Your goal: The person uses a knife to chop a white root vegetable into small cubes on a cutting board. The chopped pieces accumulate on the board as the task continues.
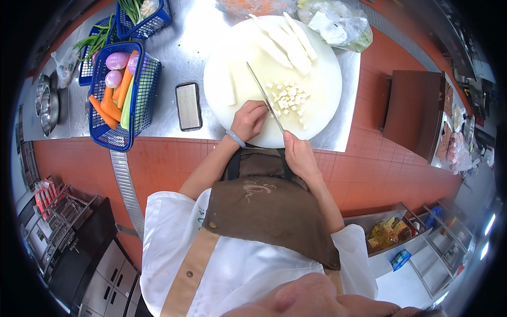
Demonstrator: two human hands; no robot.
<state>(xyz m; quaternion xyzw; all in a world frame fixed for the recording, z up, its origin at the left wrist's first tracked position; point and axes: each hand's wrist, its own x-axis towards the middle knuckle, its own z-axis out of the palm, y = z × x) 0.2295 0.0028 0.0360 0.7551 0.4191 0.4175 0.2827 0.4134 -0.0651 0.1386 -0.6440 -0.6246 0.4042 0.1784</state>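
A round white cutting board (324,95) lies on the steel table. My right hand (298,152) is closed around the handle of a kitchen knife (261,89), whose blade points away and slightly left over the board. With curled fingers my left hand (249,119) rests on the board close against the left side of the blade; whatever is under its fingertips is mostly hidden. Small white diced cubes (291,96) lie right of the blade. A long white peeled vegetable piece (231,87) lies at the board's left, and several whole white peeled roots (281,41) lie at its far side.
A blue plastic basket (146,95) with carrots, purple onions and green stalks stands at the table's left edge, more blue baskets behind it. A phone (189,106) lies left of the board. Plastic bags of vegetables (336,23) sit behind the board. Steel bowls (49,111) stand far left.
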